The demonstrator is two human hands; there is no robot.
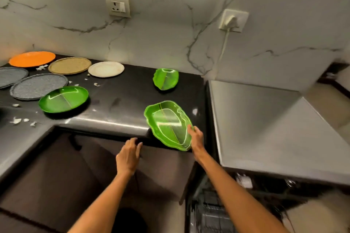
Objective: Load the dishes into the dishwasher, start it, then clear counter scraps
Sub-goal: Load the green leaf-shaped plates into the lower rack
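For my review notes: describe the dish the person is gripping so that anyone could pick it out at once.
Start at the black counter and follow it to its front right corner, beside the steel dishwasher top. There a leaf-shaped green tray juts over the edge, gripped by the right hand. It is the larger of two leaf trays and the only dish held.

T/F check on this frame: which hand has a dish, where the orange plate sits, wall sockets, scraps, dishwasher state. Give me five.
1. The right hand grips the leaf-shaped green dish at the counter's front edge. True.
2. The left hand holds a plate. False: it is empty, fingers at the counter edge.
3. The orange plate lies at the far left, near the wall. True.
4. Both wall sockets have plugs in them. False: only the right socket has a plug; the left socket is free.
5. The counter is free of scraps. False: white scraps lie among the plates.
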